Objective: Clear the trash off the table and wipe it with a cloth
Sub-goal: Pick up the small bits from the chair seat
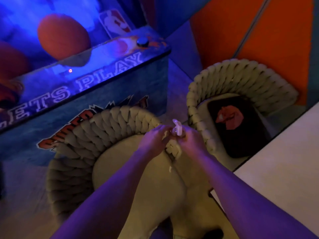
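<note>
Both hands (170, 139) pinch a white scrap (177, 127) between them.

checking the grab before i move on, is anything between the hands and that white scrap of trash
No. Both hands already hold the white scrap: the left hand and right hand meet around it above the braided chair. No bin shows, so the onward path cannot be judged.

Head view, as I watched it remotely. Two forearms entered from the lower edge, both bare from the elbow region down; I saw no sleeves, cuffs, gloves or watch. The left hand (153, 138) and right hand (191, 141) were likewise uncovered. Whether a ring sat on any finger I could not tell: the frame was blurred there.
</note>
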